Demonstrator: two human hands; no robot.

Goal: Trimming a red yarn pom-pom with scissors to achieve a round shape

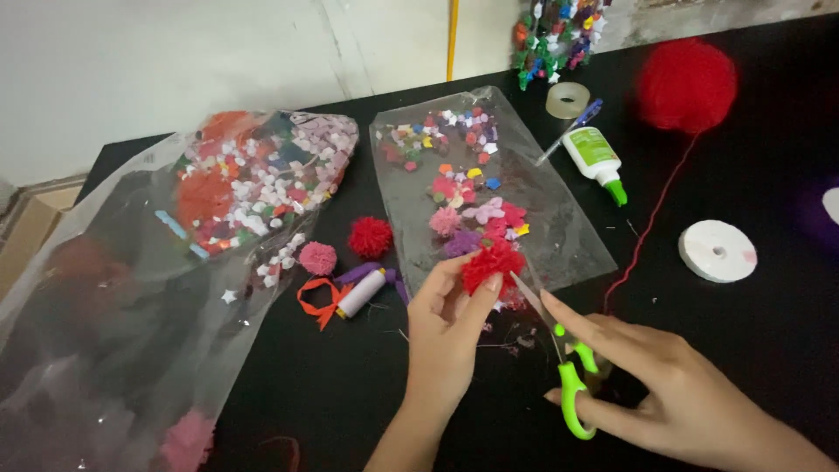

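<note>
Black tabletop [752,350] against a pale wall, craft clutter all over it. Your left hand [446,336] has its fingers pinched closed around a red yarn pompom [492,265], holding it just above the near edge of a flat clear plastic bag [568,236] that carries small coloured paper bits and a few more pompoms. Your right hand [673,385] grips green-handled scissors [568,371]: fingers through the loops, index finger stretched along the blade, blades nearly closed with the tip touching the pompom's lower right side. Left of that, a bigger crumpled plastic bag [131,288] holds red yarn and white and pink paper stars. Between the two bags sit a loose red pompom [370,236], a pink pompom [317,258], a white thread spool [361,294] and an orange ribbon [316,301]. Far side: glue bottle with green cap [596,160], clear tape roll [567,100], red yarn ball [686,85] with a strand trailing toward you. White disc [717,251] lies well right.
</note>
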